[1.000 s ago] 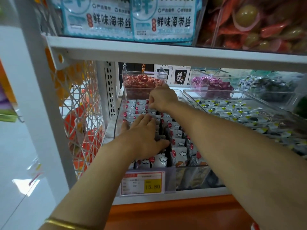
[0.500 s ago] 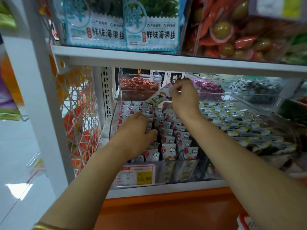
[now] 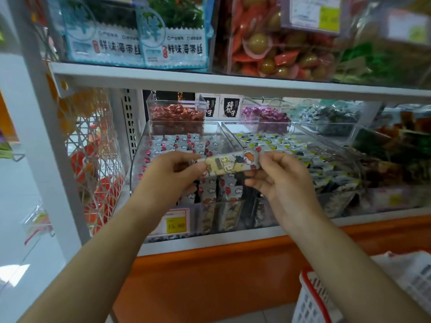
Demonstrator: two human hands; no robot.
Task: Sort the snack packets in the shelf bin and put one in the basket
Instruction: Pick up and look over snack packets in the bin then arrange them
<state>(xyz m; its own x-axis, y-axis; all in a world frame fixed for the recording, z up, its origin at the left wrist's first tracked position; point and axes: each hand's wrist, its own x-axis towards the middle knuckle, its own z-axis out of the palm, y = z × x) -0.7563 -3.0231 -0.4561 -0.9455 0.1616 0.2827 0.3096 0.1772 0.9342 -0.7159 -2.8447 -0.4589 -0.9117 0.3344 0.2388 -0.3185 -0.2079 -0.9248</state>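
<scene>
One snack packet [image 3: 231, 163], ends pinched by left hand [image 3: 170, 176] and right hand [image 3: 283, 183], clear above the shelf bin [image 3: 138, 157].

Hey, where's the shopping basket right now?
In the head view the basket is at the bottom right, below the orange shelf base, partly behind the right forearm, well below the snack packet held by left hand and right hand.

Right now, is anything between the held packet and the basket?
Nothing visible. The left hand and right hand pinch the snack packet before the shelf bin; the basket sits lower right, partly behind the forearm.
</scene>
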